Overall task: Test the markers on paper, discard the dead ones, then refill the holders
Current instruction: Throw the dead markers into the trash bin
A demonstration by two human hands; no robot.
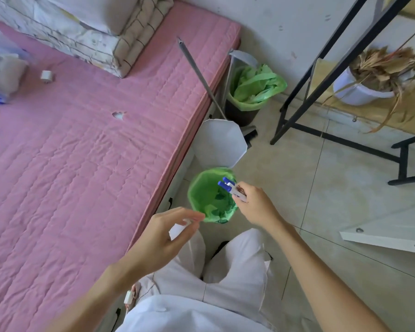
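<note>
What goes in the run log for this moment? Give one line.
step: discard | right hand: holds blue-capped markers over green-lined bin | left hand: pinches white paper | markers not yet dropped
</note>
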